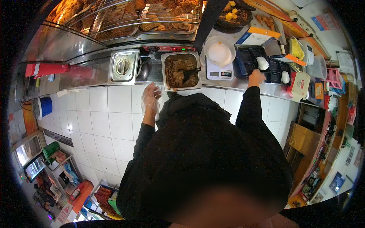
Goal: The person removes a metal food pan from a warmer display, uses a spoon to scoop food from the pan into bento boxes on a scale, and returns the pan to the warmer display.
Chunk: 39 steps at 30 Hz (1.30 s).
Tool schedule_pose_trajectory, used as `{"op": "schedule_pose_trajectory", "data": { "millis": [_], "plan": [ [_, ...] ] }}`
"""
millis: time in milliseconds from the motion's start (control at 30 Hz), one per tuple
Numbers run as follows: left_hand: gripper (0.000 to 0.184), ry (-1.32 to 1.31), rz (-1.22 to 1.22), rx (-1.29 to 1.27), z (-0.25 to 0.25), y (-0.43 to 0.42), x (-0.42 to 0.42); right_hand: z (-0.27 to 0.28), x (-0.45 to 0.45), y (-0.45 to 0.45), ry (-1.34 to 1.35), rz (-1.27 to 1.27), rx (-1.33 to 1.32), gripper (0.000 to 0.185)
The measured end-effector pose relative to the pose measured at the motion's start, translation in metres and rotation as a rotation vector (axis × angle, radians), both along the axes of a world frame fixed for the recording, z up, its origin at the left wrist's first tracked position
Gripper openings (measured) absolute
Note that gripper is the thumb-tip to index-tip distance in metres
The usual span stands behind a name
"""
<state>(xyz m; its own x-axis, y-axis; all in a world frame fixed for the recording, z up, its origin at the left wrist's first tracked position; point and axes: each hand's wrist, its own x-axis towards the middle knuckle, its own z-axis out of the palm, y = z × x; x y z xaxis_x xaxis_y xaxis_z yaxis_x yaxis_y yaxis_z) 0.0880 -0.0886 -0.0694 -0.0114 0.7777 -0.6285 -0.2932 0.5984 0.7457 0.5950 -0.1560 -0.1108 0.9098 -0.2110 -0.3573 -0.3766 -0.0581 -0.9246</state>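
Note:
My left hand (151, 98), in a clear plastic glove, hangs in front of the counter with its fingers loosely bent and apart. Nothing shows in it. Just beyond it to the right is a steel pan (165, 72) of brown shredded food, with a black-handled utensil (191, 72) resting in it. My right hand (256, 78) is closed at the front edge of a black compartment tray (249, 57); what its fingers hold is hidden. A white wrapped bundle (262, 63) lies in the tray right beside it, and another white bundle (285, 77) sits farther right.
A digital scale (215, 73) carries a bowl (207, 47) holding a white mound. To the left stands a lidded steel container (123, 67). Behind the counter, wire racks (167, 19) hold fried food. A red-and-cream box (300, 85) is at the right.

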Motion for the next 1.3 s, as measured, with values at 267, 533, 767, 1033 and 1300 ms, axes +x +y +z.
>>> {"op": "schedule_pose_trajectory", "data": {
  "millis": [267,533,767,1033,1300],
  "plan": [
    [0.038,-0.032,0.024,0.031,-0.008,-0.002,-0.009,0.002,0.009,0.002,-0.009,-0.047,0.176,0.036],
    [0.039,-0.004,0.015,0.029,0.003,-0.001,-0.007,0.003,0.009,0.003,-0.079,0.035,0.133,0.038],
    [0.035,0.006,-0.018,0.004,0.009,0.001,0.002,0.029,-0.077,0.036,-0.217,0.211,0.091,0.055],
    [0.037,0.004,-0.033,0.041,-0.003,-0.001,-0.007,-0.044,-0.092,0.054,-0.359,0.360,-0.008,0.059],
    [0.036,0.024,-0.004,0.014,0.006,-0.007,-0.006,-0.011,-0.106,0.055,-0.352,0.373,0.128,0.054]
  ]
}}
